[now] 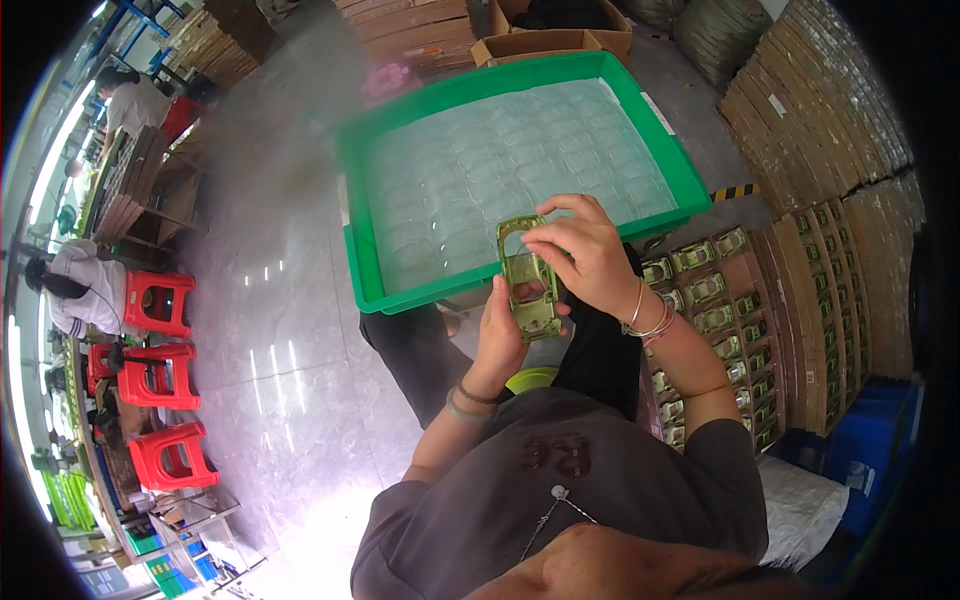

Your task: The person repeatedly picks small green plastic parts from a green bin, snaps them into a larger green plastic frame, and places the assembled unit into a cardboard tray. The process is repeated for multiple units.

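Note:
In front of my chest my left hand (507, 325) grips a translucent green toy car body (528, 313), a hollow shell with window openings. It is held upright, its far end reaching over the near rim of a green plastic crate (430, 296). From the right, my right hand (578, 245) closes its fingers on the shell's upper end; whether a small part sits between the fingertips cannot be made out. Inside the crate lies a pale clear plastic sheet (500, 160) with rows of moulded pockets.
Boards bearing rows of green car bodies (715, 318) stand at my right, beside stacked boards (810, 100) and a blue bin (880, 450). Open cardboard boxes (545, 45) are beyond the crate. Along the left, red stools (160, 375) and two people (85, 290) line a workbench.

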Motion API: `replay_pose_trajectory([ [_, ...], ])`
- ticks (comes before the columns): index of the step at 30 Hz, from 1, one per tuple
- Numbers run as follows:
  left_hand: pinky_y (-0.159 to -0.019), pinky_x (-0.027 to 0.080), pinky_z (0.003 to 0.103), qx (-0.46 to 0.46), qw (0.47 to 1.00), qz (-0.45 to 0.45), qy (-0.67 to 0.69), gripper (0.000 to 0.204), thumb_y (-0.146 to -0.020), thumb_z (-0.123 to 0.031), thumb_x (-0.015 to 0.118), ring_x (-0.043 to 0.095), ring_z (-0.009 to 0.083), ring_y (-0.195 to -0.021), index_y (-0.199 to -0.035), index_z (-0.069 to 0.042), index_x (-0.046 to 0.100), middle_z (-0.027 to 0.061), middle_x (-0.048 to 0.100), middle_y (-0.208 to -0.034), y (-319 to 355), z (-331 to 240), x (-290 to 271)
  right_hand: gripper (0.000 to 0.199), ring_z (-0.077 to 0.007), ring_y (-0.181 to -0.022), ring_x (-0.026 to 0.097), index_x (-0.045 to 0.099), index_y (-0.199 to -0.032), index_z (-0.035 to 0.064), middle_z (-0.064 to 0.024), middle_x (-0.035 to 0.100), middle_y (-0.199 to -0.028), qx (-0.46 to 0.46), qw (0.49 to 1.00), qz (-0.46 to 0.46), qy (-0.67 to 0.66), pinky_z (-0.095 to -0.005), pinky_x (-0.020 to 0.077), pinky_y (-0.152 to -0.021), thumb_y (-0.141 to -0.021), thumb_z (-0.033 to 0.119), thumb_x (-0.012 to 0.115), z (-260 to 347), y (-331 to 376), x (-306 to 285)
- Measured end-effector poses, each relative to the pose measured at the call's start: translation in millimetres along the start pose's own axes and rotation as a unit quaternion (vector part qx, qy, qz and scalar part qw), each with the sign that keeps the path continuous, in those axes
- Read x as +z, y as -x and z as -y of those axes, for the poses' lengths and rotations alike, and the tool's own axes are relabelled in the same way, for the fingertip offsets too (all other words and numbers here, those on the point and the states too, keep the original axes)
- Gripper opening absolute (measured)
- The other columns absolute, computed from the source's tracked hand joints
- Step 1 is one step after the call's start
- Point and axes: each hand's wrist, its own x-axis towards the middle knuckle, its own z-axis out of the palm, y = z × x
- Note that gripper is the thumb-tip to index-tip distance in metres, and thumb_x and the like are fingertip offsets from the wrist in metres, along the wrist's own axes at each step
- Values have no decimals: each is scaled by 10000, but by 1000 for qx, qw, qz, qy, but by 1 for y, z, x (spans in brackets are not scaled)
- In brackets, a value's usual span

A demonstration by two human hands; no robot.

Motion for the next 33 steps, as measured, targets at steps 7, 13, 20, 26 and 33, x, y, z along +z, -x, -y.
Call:
replay_pose_trajectory([
  [7, -602, 576, 373, -17, 999, 17, -27, 582, -1007, -518, 256, 666, 268, -829, -1259, -12, 398, 150, 531, -1080, 0, 1, -4, 70, -243, -1019, 572, 686, -852, 70, -62, 674, -822, 131, 976, 65, -160, -387, 416, -910, -796, 112, 683, -11, 1, 3],
  [13, -569, 568, 338, -3, 997, 20, -70, 578, -1008, -515, 259, 668, 239, -798, -1233, -4, 411, 161, 551, -1091, -5, 5, -6, 124, -282, -1059, 536, 664, -894, 47, -80, 593, -1000, -26, 997, -9, 67, -383, 437, -887, -773, 71, 674, -7, 16, 16],
  [20, -622, 548, 313, 3, 991, 57, -123, 476, -1025, -436, 325, 647, 189, -803, -1200, -12, 451, 122, 585, -1030, -7, 5, -3, 242, -325, -984, 588, 639, -974, 62, -131, 528, -1177, 165, 982, 85, 14, -394, 490, -835, -736, 35, 669, 1, 30, 21],
  [26, -723, 451, 282, 199, 946, -44, -250, 213, -990, -168, 482, 558, 141, -792, -1084, 13, 544, 85, 600, -892, -18, 15, 6, 440, -342, -986, 611, 565, -1179, 85, -164, 468, -1295, 181, 983, -14, -17, -390, 523, -796, -761, -12, 660, 11, 55, 35],
  [33, -623, 439, 348, 266, 860, -94, -426, 160, -958, -96, 495, 563, 242, -657, -903, 41, 557, 175, 604, -760, -32, 23, 9, 164, -299, -768, 600, 589, -1001, -8, -138, 593, -968, 315, 920, -158, -171, -346, 471, -674, -854, 49, 632, 8, 82, 51],
])
